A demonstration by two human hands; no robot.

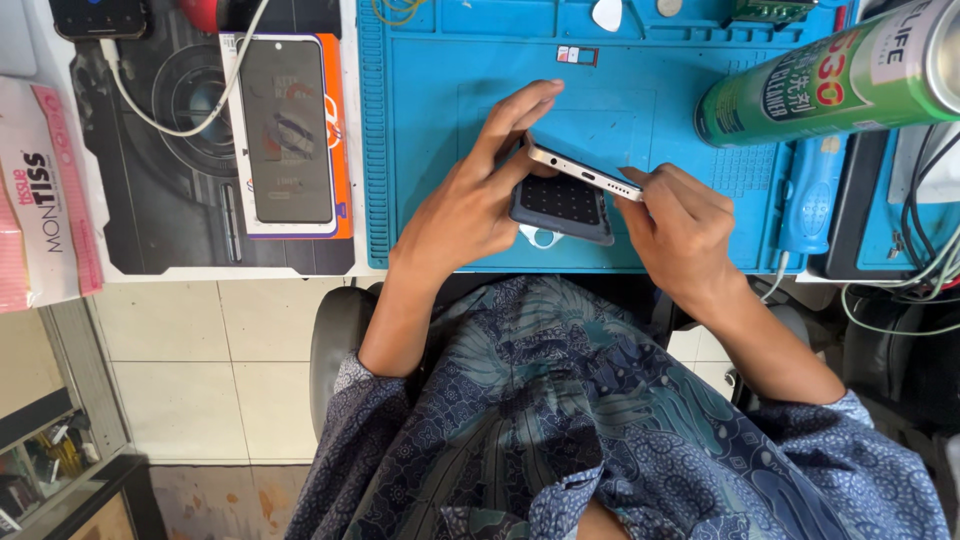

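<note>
A slim silver smartphone (583, 170) is held edge-on above a blue work mat (430, 150). My left hand (470, 195) grips its left end, fingers stretched over the top. My right hand (680, 225) holds the right end near the charging port. Under the phone, a dark grey dotted pad (560, 207) lies on the mat with a small white ring (540, 237) beside it.
A screen protector in an orange-and-white pack (290, 135) lies to the left on a dark printed mat. A green spray can (830, 80) lies at the right above a blue tool (810, 195). A tissue pack (40, 190), a white cable and tangled cords are around.
</note>
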